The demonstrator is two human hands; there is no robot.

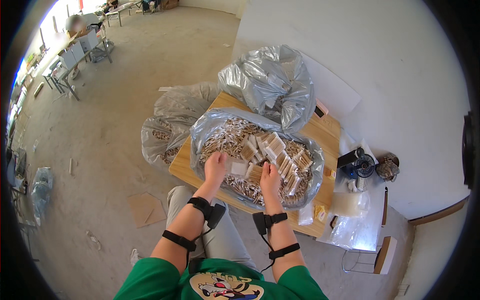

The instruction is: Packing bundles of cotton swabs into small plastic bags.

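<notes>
My left hand [215, 169] is closed on the edge of a small clear plastic bag [236, 167] with a pale patch on it. At the bag's right end is a bundle of cotton swabs [254, 173], pinched by my right hand [270, 180]; whether part of it sits inside the bag I cannot tell. Both hands are over a large open grey plastic sack [318, 167] full of loose cotton swabs [225, 137]. Several filled clear packs of swabs [273, 145] lie on the heap, just beyond my right hand.
The sack rests on a wooden table [326, 135]. Behind it stands another grey sack [260, 75]; a third sack [180, 102] with swabs is at the left. A side table at right bears a small black fan [364, 166] and stacked clear bags [350, 204].
</notes>
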